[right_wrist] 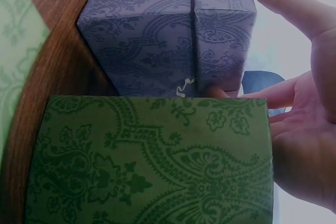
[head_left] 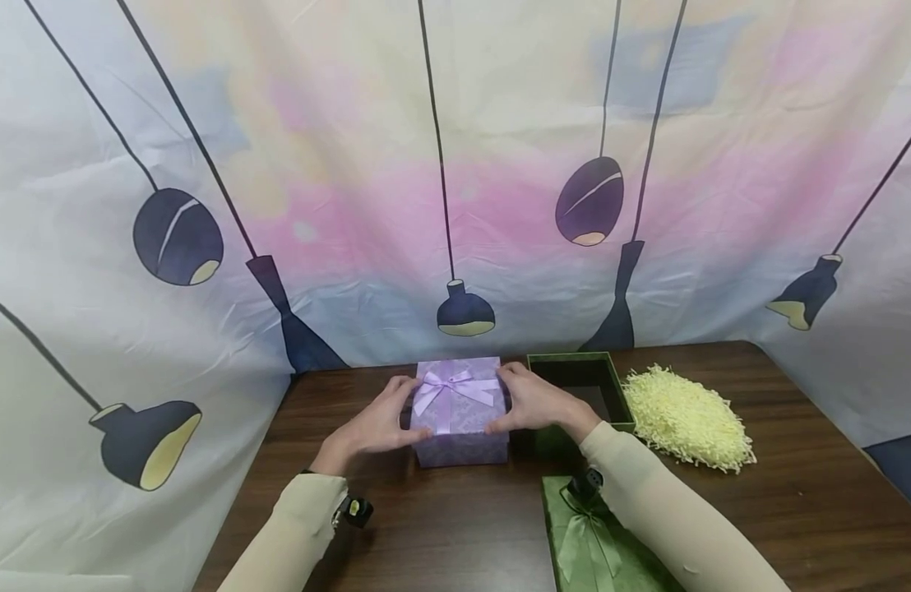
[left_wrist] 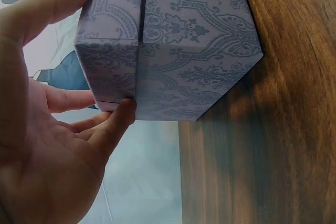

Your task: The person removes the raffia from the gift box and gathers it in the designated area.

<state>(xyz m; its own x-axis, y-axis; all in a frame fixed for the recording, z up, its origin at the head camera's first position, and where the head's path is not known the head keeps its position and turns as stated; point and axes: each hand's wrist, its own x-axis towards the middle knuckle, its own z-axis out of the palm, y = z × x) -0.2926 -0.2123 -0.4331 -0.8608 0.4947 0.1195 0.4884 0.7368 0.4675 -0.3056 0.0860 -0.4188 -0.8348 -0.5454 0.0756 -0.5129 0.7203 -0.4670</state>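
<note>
A lilac gift box (head_left: pixel 463 450) with a damask pattern stands in the middle of the head view, its lid (head_left: pixel 470 416) on top and a satin ribbon bow (head_left: pixel 451 381) across it. My left hand (head_left: pixel 377 419) grips the lid's left side, thumb at the front edge. On the opposite side my right hand (head_left: pixel 535 399) holds the lid the same way. In the left wrist view a thin dark seam separates the lid (left_wrist: pixel 107 19) from the box body (left_wrist: pixel 199 40). A pale paper shred clings near that seam in the right wrist view.
An uncovered green box (head_left: pixel 574 357) stands right beside the lilac one, under my right wrist. Its green lid (head_left: pixel 559 526) with a bow lies nearer, partly beneath my right forearm. Pale yellow shredded paper (head_left: pixel 688 419) is heaped at the right. Behind the wooden table (head_left: pixel 455 534) hangs a printed curtain.
</note>
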